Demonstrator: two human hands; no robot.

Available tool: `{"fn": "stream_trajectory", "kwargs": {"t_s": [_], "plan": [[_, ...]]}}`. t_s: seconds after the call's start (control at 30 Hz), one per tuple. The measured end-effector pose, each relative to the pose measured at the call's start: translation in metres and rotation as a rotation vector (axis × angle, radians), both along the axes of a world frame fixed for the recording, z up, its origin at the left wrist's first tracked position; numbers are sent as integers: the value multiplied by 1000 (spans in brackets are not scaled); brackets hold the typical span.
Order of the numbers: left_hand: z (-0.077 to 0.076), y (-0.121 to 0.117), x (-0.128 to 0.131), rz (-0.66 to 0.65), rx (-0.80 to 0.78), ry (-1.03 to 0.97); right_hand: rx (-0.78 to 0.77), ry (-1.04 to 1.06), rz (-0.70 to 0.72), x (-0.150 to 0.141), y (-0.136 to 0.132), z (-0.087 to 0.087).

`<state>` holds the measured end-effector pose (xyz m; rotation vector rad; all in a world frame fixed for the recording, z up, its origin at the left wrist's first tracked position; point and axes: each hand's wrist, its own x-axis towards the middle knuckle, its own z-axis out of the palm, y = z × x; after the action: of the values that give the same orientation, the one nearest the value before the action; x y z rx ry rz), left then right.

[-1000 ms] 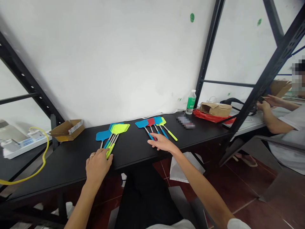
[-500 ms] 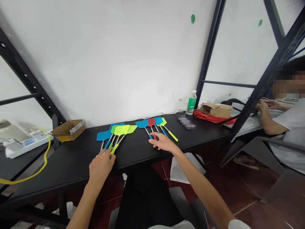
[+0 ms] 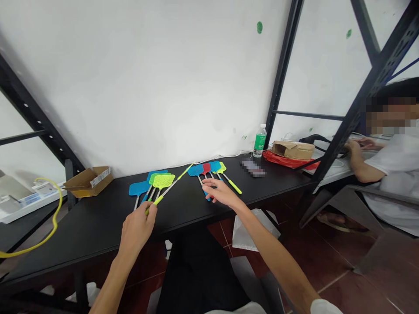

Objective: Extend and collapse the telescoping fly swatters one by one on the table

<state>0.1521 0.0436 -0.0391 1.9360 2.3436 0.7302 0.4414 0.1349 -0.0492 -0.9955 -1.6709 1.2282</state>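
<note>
My left hand (image 3: pixel 139 226) is closed on the handle of a yellow fly swatter (image 3: pixel 173 184). That swatter is turned edge-on and points up to the right. Beside it lie a blue fly swatter (image 3: pixel 139 188), another blue one partly covered, a green one, and a yellow-green fly swatter (image 3: pixel 163 180), their handles running toward my left hand. At the right group, my right hand (image 3: pixel 221 193) has its fingers apart over the handles and partly hides them. This group has a red fly swatter (image 3: pixel 207 168), blue ones, and a yellow-green fly swatter (image 3: pixel 232 185) on its right side.
A small cardboard box (image 3: pixel 90 181) stands at the table's left end, near a yellow cable (image 3: pixel 56 213). To the right are a water bottle (image 3: pixel 259 141), a brown carton (image 3: pixel 293 149) on red plastic, and dark metal frame posts. A seated person is at the far right.
My left hand has lifted the yellow swatter out of the left group and turned it edge-on toward the right. My right hand stays over the right group, its fingers slightly shifted.
</note>
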Motion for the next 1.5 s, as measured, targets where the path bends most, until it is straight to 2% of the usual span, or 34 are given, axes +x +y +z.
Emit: {"fn": "stream_trajectory", "kwargs": {"t_s": [0.1, 0.2, 0.3, 0.53, 0.83, 0.93, 1.03, 1.13, 1.23, 1.33, 1.4, 1.5], "plan": [[10, -5, 12, -188, 50, -117, -119, 225, 39, -5, -3, 5], [16, -13, 28, -378, 36, -130, -229, 489, 59, -7, -5, 9], [18, -17, 37, -442, -18, -119, -223, 634, 60, -8, -6, 11], [12, -15, 39, -466, -35, -111, -91, 444, 256, -23, -18, 10], [16, -23, 53, -505, -83, -130, -11, 464, 172, -35, -21, 3], [15, -25, 56, -562, -116, -283, 39, 475, 183, -34, -20, 4], [11, -23, 57, -606, -196, -535, 81, 443, 209, -33, -20, 6], [7, -20, 56, -586, -351, -759, 128, 425, 222, -32, -20, 7], [6, -18, 56, -577, -426, -840, 158, 439, 218, -31, -20, 8], [9, -17, 57, -576, -378, -734, 173, 450, 202, -32, -21, 8], [12, -19, 58, -534, -233, -490, 166, 447, 169, -33, -20, 8], [15, -22, 56, -365, -3, -43, 107, 487, 63, -32, -15, 7]]}}
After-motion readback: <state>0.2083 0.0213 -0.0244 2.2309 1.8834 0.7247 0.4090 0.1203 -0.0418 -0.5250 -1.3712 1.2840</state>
